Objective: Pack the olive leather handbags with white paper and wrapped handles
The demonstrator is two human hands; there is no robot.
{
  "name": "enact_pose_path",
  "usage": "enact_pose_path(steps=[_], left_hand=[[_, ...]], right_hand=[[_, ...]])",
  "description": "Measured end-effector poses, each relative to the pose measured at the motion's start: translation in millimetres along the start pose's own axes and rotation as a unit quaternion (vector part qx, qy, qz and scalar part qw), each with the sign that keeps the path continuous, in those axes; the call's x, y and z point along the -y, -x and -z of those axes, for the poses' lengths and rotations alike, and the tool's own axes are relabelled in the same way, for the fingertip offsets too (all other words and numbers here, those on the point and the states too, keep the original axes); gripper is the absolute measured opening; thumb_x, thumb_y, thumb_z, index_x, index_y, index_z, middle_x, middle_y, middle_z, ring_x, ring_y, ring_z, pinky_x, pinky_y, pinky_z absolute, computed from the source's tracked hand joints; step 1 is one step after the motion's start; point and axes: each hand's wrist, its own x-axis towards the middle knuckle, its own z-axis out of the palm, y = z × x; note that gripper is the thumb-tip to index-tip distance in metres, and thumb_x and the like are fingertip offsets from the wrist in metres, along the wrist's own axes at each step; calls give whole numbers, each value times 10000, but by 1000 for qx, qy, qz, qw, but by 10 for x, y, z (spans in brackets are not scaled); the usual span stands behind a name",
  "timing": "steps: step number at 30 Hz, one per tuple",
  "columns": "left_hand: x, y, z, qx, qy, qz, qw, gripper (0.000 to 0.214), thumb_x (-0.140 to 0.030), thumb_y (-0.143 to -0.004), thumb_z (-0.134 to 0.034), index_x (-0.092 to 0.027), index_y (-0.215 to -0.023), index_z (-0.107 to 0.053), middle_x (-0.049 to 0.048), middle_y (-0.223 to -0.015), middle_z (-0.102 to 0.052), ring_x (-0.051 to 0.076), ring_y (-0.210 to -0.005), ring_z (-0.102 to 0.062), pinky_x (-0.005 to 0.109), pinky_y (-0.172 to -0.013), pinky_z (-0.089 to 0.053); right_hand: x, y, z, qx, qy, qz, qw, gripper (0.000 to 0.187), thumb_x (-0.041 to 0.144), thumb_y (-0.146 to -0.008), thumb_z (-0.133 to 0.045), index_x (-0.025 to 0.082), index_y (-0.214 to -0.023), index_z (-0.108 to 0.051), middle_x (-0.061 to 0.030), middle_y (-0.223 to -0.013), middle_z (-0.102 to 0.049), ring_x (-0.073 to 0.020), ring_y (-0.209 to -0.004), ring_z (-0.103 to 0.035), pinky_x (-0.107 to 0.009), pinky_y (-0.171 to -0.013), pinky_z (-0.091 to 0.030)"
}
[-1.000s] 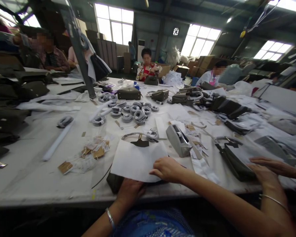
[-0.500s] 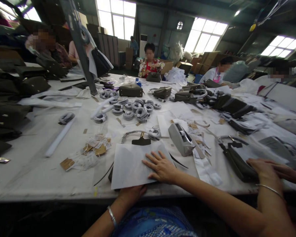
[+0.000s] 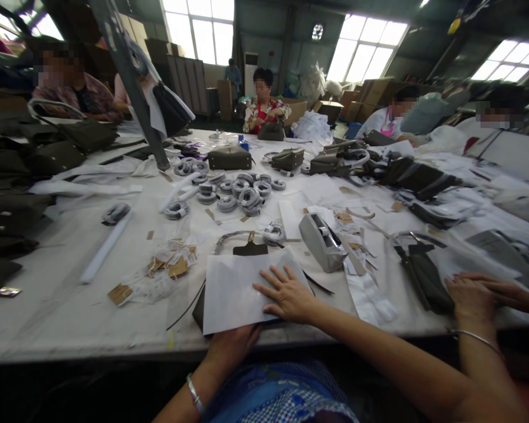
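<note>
A white paper sheet (image 3: 233, 288) lies over a dark olive bag (image 3: 198, 311) at the table's near edge. The bag's flap tab (image 3: 250, 249) and grey wrapped handle (image 3: 229, 238) stick out beyond the sheet. My right hand (image 3: 286, 294) rests flat on the sheet's right part with fingers spread, holding nothing. My left hand (image 3: 230, 345) comes up from below the table edge and grips the near edge of the bag. Its fingertips are tucked under the sheet, and a bangle is on that wrist.
A grey tape dispenser (image 3: 321, 241) stands right of the sheet, and card tags (image 3: 167, 267) lie to its left. Grey wrapped strap coils (image 3: 240, 194) sit mid-table. A co-worker's hands (image 3: 476, 294) press another dark bag (image 3: 423, 279) at right. More bags and several seated people are around the table.
My right hand moved from the sheet's near edge, fingers curled, up onto the sheet and spread flat. My left hand stayed at the bag's near edge. The co-worker's hands shifted slightly.
</note>
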Motion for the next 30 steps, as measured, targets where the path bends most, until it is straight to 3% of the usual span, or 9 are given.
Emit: enact_pose_path(steps=[3,6,8,10,14,19,23,30], left_hand=[[-31,94,285,29,16,-28,999,471,-181,-937,-505,-189,-1408,-499,133,-1315,-636,313,-1173,-619,457,-975,-519],[-126,88,659,47,84,-42,994,371,-138,-951,-457,-173,-1300,-579,95,-1237,-681,240,-1098,-659,362,-935,-548],[-200,-41,856,39,154,-41,986,290,-178,-986,-444,-195,-1215,-621,49,-1140,-720,167,-999,-689,265,-886,-557],[-227,-248,927,34,197,-33,979,288,-201,-1004,-433,-207,-1234,-607,37,-1149,-713,133,-1010,-681,225,-901,-542],[-39,-574,674,54,104,-20,993,353,-231,-1001,-437,-185,-1334,-545,89,-1335,-624,204,-1220,-593,369,-1052,-486],[242,-424,289,62,68,-14,996,436,-269,-1003,-449,-184,-1430,-457,100,-1419,-561,242,-1290,-547,469,-1084,-455],[213,-259,241,48,44,3,998,468,-271,-1017,-417,-197,-1478,-393,76,-1474,-500,231,-1343,-492,472,-1114,-424],[168,-280,226,46,44,15,998,445,-262,-1014,-411,-179,-1451,-437,75,-1458,-518,225,-1338,-499,464,-1120,-427]], right_hand=[[-8,9,-32,-9,3,4,1000,668,689,-950,-372,359,-1528,-334,-105,-1620,-251,-389,-1487,-181,-660,-1156,-91],[-12,9,-56,-16,6,9,1000,665,679,-947,-401,357,-1526,-341,-105,-1621,-248,-382,-1489,-178,-652,-1159,-93],[-13,7,-69,-20,8,7,1000,663,667,-946,-421,351,-1524,-348,-107,-1620,-250,-385,-1488,-179,-654,-1159,-90],[-16,8,-80,-23,8,6,1000,653,644,-950,-437,343,-1524,-352,-111,-1618,-254,-392,-1485,-183,-661,-1155,-89],[-25,25,-103,-31,-1,8,999,648,631,-962,-419,306,-1521,-369,-109,-1616,-262,-382,-1487,-187,-646,-1168,-81],[-45,74,-133,-60,-26,8,998,703,669,-947,-419,288,-1533,-345,-107,-1597,-314,-346,-1486,-214,-596,-1193,-81],[-66,124,-136,-78,-44,34,995,606,600,-971,-444,307,-1499,-402,-84,-1579,-359,-309,-1476,-259,-577,-1202,-80],[-91,131,-135,-86,-43,63,993,457,500,-984,-494,303,-1393,-535,-77,-1556,-401,-301,-1451,-313,-599,-1191,-104]])
